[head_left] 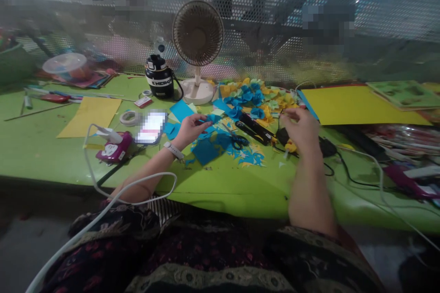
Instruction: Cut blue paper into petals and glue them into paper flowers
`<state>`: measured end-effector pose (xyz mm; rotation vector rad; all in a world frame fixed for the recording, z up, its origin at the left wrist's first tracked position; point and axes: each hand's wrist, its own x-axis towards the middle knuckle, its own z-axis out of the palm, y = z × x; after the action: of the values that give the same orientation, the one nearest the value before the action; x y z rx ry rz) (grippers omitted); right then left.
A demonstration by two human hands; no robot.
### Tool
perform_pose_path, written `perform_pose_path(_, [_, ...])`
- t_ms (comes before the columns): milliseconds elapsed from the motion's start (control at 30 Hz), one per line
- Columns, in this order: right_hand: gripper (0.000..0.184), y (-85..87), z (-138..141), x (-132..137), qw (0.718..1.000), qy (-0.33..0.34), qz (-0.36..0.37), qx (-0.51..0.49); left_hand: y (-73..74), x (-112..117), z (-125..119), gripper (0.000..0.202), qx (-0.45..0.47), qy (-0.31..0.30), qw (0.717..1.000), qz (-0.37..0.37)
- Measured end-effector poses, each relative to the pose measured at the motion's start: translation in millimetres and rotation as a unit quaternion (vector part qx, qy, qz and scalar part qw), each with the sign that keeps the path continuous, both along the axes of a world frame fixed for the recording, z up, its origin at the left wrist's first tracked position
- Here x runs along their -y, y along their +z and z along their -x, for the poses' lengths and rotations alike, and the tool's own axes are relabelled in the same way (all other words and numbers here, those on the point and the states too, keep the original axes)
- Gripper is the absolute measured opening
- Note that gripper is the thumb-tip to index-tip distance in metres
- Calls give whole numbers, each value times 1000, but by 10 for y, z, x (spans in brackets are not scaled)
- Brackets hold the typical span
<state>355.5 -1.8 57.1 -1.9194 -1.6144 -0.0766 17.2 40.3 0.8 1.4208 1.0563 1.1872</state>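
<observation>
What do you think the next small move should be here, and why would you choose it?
Perhaps the right hand should pick up the black-handled scissors. They lie between the hands on the blue paper scraps, within easy reach, while the left hand pinches a small blue paper piece that could be trimmed.

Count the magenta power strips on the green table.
2. One magenta power strip sits on the green table, left of the person's left hand; another magenta power strip lies far right near white cables. Others may be hidden.
</observation>
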Motion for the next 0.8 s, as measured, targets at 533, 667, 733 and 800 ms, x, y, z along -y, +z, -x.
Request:
perform_pose_path(533, [37, -412, -790, 509, 913, -30, 332, 234, -44, -31, -30, 30, 6, -48, 999, -5])
perform_pose_path(667, [38, -463, -786, 449, 924, -21, 305, 230, -35, 34, 81, 25, -67, -79, 993, -49])
perform_pose_path(733, [39, -492, -784, 422, 929, -26, 292, 226, -43, 100, 155, 21, -109, -80, 988, -78])
perform_pose_path(800, [38, -533, -783, 413, 938, -42, 266, 219, -69, 166, 211, 18, -134, -64, 985, -91])
